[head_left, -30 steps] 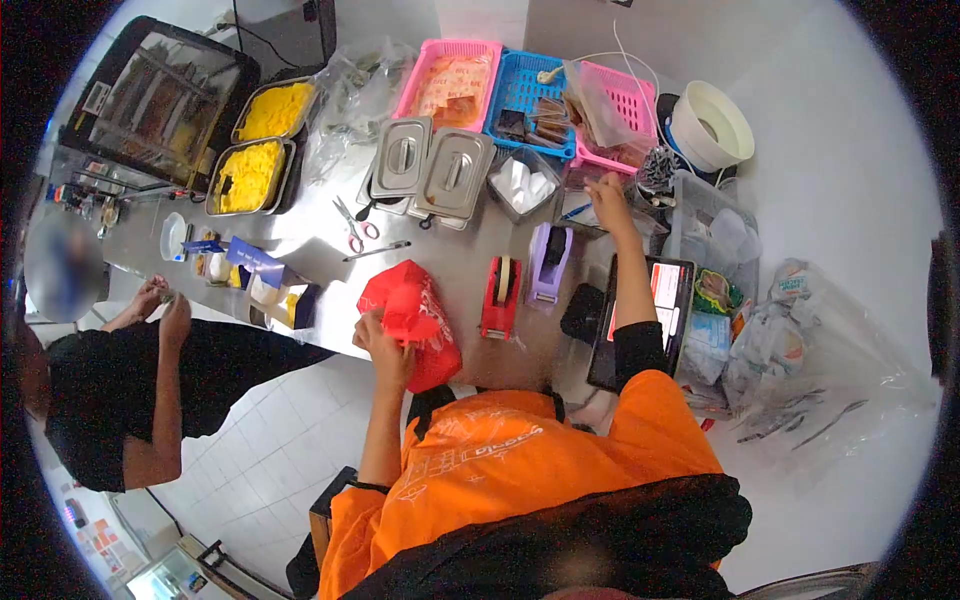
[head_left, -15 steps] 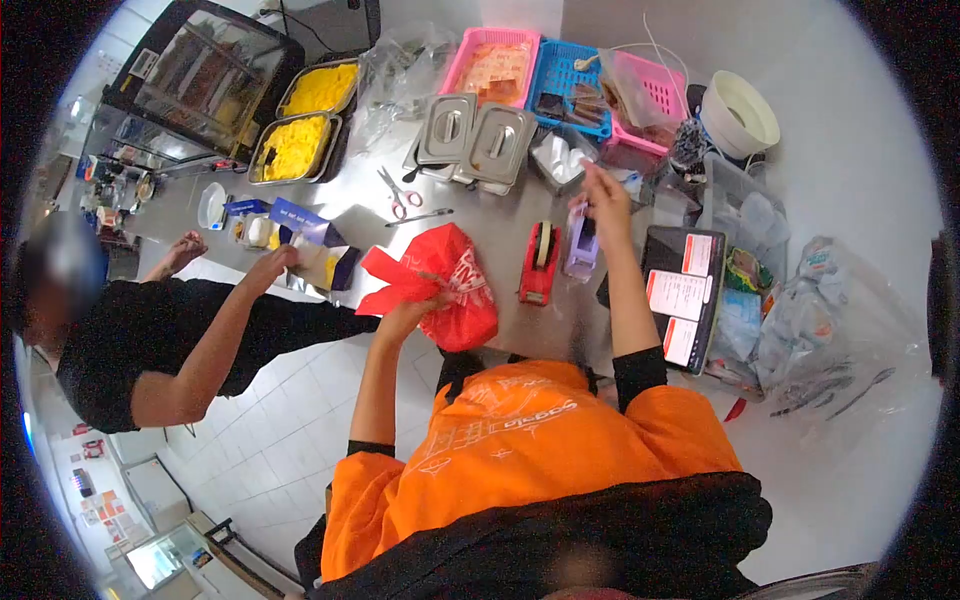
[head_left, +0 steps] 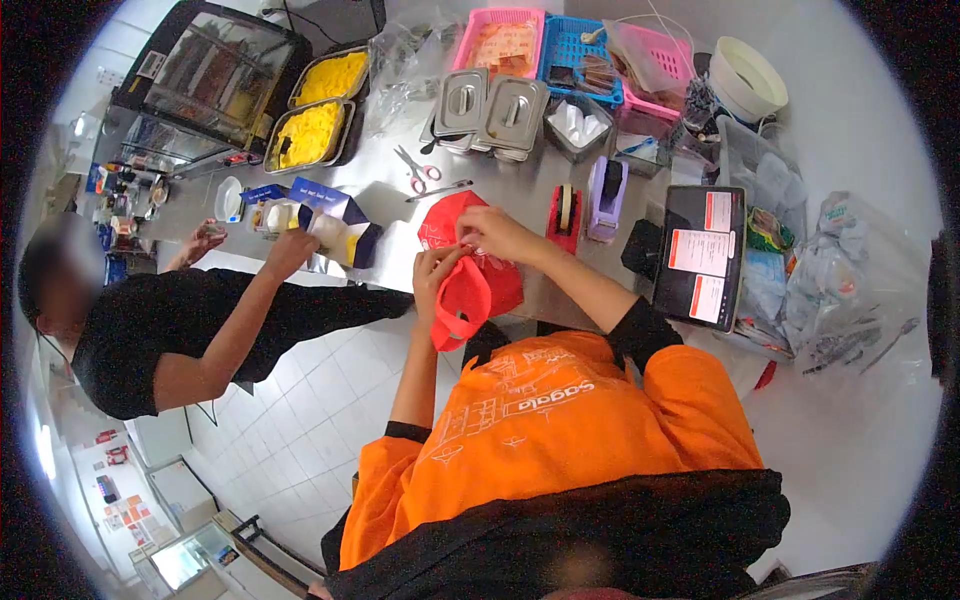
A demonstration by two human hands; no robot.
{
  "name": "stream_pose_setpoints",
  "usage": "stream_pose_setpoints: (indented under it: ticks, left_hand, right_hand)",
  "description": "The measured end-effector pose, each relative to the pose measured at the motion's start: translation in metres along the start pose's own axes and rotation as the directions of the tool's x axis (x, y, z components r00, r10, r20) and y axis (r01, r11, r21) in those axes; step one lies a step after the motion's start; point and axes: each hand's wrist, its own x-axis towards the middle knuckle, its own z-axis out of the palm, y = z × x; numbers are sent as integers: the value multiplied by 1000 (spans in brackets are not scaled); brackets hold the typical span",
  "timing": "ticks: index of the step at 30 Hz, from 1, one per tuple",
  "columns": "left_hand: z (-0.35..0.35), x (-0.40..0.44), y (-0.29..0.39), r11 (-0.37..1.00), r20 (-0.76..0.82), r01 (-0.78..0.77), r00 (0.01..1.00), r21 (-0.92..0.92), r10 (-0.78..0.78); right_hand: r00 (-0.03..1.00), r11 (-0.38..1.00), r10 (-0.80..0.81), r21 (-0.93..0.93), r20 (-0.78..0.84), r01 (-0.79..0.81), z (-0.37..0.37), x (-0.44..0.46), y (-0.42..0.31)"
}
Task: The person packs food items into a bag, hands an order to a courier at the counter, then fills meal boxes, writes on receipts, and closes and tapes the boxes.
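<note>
A red plastic bag (head_left: 508, 288) with white print sits at the table's near edge, its neck gathered and its handles folded toward me. My left hand (head_left: 436, 283) is closed around that gathered neck. Against the same spot, the fingers of my right hand (head_left: 497, 233) are pinched together on the bag; whether tape is between them I cannot see. Just right of the bag stand a red tape dispenser (head_left: 564, 220) and a purple tape dispenser (head_left: 606, 200). Scissors (head_left: 417, 172) and a pen (head_left: 440, 191) lie beyond it.
At left, a co-worker's hand (head_left: 290, 254) is at an open blue box (head_left: 335, 215) of food. Lidded metal pans (head_left: 510, 115), yellow food trays (head_left: 308, 135) and coloured baskets (head_left: 580, 60) line the back. A tablet (head_left: 698, 258) and plastic bags (head_left: 840, 280) are at right.
My right hand has come left from above the purple tape dispenser to the bag's neck. My left hand has moved slightly right, and the handles now fold toward me.
</note>
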Motion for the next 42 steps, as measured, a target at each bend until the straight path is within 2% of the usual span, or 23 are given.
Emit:
stream_pose_setpoints:
  ticks: [1, 3, 4, 5, 6, 7, 10, 13, 16, 20, 23, 25, 27, 28, 30, 31, 32, 33, 34, 35, 37, 39, 42]
  left_hand:
    - [1, -2, 6, 982, -88, -45, 994, 182, 62]
    - [10, -9, 3, 997, -162, -13, 986, 77, 25]
    - [12, -10, 3, 1000, -199, 4, 980, 24, 1]
    - [12, -12, 2, 989, -151, 18, 988, -146, -40]
    - [12, -16, 1, 985, -156, 39, 986, -166, -66]
    - [11, -17, 4, 981, -160, 60, 983, -186, -90]
    - [15, -19, -2, 964, -169, 94, 976, -249, -139]
    - [18, -17, -10, 956, -199, 54, 973, -287, -115]
    - [9, -10, -8, 963, -164, 31, 983, -268, -77]
    - [-4, -8, -13, 964, -27, 154, 986, -218, -164]
    - [-4, -9, -24, 871, 1, 196, 976, -451, -219]
    - [-4, -8, -31, 952, -47, 110, 991, -286, -128]
    - [-9, -2, -40, 993, -44, -54, 998, -103, 49]
    - [-12, 2, -39, 999, -4, -25, 1000, -31, 25]
    - [-18, 12, -37, 993, 69, 23, 997, 120, -31]
    - [-18, 19, -45, 985, 164, 156, 972, 75, -166]
    - [-13, 21, -61, 950, 162, 236, 965, -204, -205]
    - [-3, 20, -83, 834, 170, 295, 955, -466, -243]
    - [-10, 21, -80, 444, 331, 448, 888, -776, -319]
    - [-16, 22, -78, -68, 479, 494, 789, -867, -384]
    - [-27, 30, -70, 354, 495, 552, 834, -755, -244]
    - [-39, 44, -42, 567, 535, 623, 773, -538, -341]
    - [-29, 47, -54, 553, 541, 668, 738, -498, -403]
  right_hand:
    - [1000, 1000, 3, -5, 22, -3, 2, 2, -1]
    - [997, 1000, 9, -10, 73, -8, 5, 4, -4]
    - [993, 997, 31, 62, 116, -38, 3, 5, -2]
    - [986, 989, 48, 134, 160, -70, -2, 7, 2]
    - [977, 973, 62, 204, 206, -105, -5, 5, 3]
    - [949, 932, 188, 259, 252, -253, -10, 4, -4]
    - [983, 991, 58, 112, 176, -78, -14, 3, 2]
    - [968, 966, -220, -115, 119, 233, -26, 4, 15]
    - [948, 925, -282, -221, 148, 309, -26, 8, 14]
    - [927, 934, -296, -133, 230, 331, -6, 12, 13]
    - [950, 968, -239, -26, 200, 249, -3, 14, 20]
    - [980, 992, -124, 18, 157, 123, -1, 8, 19]
    - [965, 992, -12, -121, 262, 45, 3, 7, 15]
    - [950, 981, 48, -192, 308, 12, 5, 8, 10]
    - [982, 978, 94, -198, 163, -61, 11, 3, -4]
    - [989, 976, 117, -196, 90, -98, 14, -1, -14]
    - [987, 967, 142, -225, 77, -121, 14, -3, -22]
    - [984, 956, 166, -255, 64, -145, 13, -5, -28]
    - [980, 944, 190, -284, 51, -168, 13, -7, -33]
    - [989, 957, 147, -257, 27, -136, 15, -10, -35]
    - [998, 977, 60, -205, -24, -64, 19, -14, -38]
    - [1000, 981, -2, -196, 1, 2, 25, -13, -41]
    - [982, 927, -120, -339, 143, 162, 24, -10, -39]
